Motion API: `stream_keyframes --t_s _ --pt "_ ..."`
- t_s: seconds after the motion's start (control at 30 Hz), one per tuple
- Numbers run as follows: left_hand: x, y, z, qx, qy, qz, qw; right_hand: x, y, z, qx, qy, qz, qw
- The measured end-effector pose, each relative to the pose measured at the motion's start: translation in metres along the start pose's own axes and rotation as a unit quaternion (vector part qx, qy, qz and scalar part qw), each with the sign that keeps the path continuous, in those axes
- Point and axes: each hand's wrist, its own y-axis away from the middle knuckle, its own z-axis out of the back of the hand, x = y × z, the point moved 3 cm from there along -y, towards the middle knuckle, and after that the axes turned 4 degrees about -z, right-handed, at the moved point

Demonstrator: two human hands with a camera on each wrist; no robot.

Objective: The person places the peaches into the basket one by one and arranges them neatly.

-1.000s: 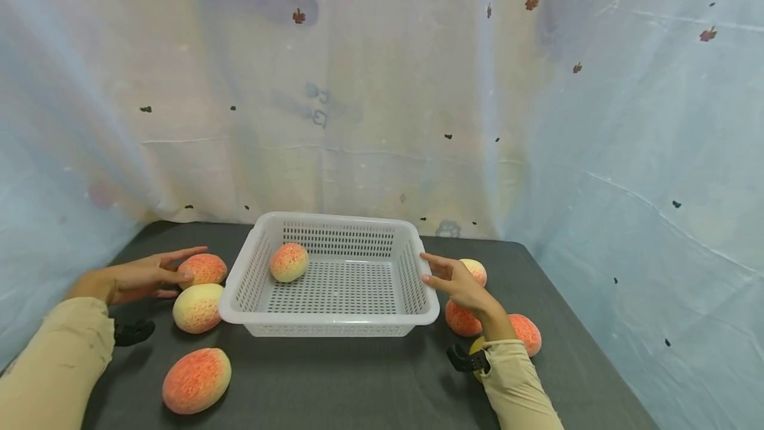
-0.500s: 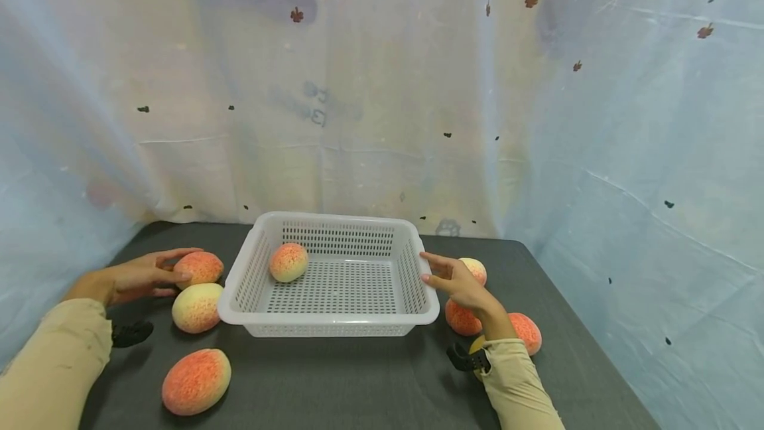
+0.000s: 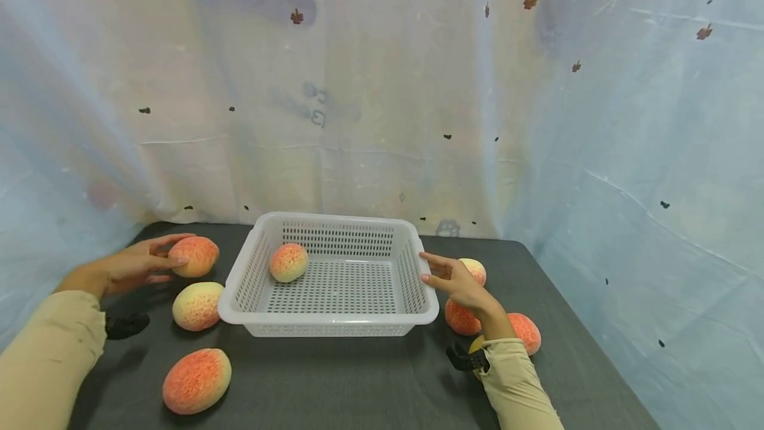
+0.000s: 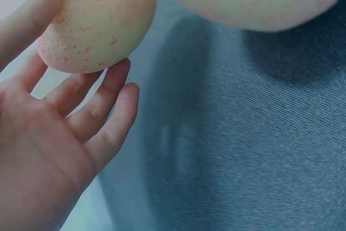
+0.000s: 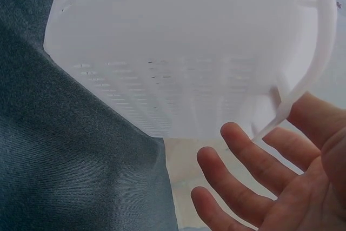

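Between thumb and fingers, my left hand (image 3: 128,267) grips a red and pale yellow peach (image 3: 195,256) left of the white plastic basket. The left wrist view shows the thumb on one side of this peach (image 4: 100,20) and fingertips under the other. A paler peach (image 3: 197,306) lies just in front of it, against the basket's left end. My right hand (image 3: 459,281) pinches the right rim of the basket (image 3: 328,319), thumb and forefinger at the edge, other fingers (image 5: 243,155) free below it. One peach (image 3: 289,263) sits inside the basket at its left end.
Another peach (image 3: 197,381) lies at the front left of the dark table (image 3: 334,383). Several more, including a red one (image 3: 525,334) and a pale one (image 3: 473,271), lie around my right forearm, partly hidden. A pale plastic curtain (image 3: 370,85) hangs behind the table.
My left hand has moved up and to the left with the peach, away from the paler peach in front. The right hand and basket stay in place.
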Motion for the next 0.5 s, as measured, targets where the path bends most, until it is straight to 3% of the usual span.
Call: stream_keyframes --t_s 0.27,0.5 --pt "-0.020 0.000 0.011 -0.029 -0.037 -0.027 0.9985 -0.001 0.000 -0.001 0.003 -0.002 0.008 1.0000" --pt "-0.041 0.001 0.010 -0.037 -0.049 -0.046 0.9971 0.000 0.000 -0.001 0.002 -0.001 0.012 0.9999"
